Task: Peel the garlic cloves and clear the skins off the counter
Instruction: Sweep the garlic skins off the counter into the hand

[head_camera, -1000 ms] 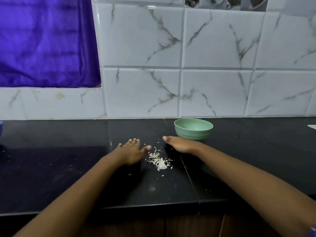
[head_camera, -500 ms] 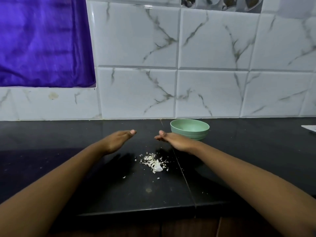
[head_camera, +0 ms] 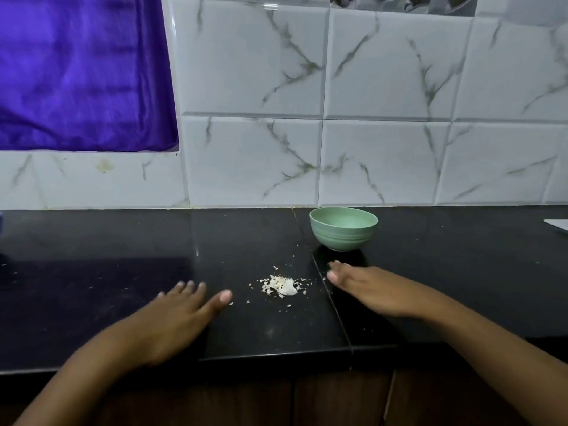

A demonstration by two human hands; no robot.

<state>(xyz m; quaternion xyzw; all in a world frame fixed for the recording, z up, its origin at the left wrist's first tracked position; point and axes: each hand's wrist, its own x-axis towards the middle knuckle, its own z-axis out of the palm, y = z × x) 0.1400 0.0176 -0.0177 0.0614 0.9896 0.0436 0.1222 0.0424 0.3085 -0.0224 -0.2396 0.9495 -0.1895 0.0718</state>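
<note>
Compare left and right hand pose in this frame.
The left hand lies palm down with fingers spread; the right hand has its fingers together, pointing left. The left hand sits nearer the front edge of the counter; the right hand sits just in front of the green bowl. Both are open, hold nothing, and flank the garlic skin pile without touching it.

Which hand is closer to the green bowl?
The right hand; it lies in front of the pale green ribbed bowl, while the left hand sits beyond the white garlic-skin pile.
</note>
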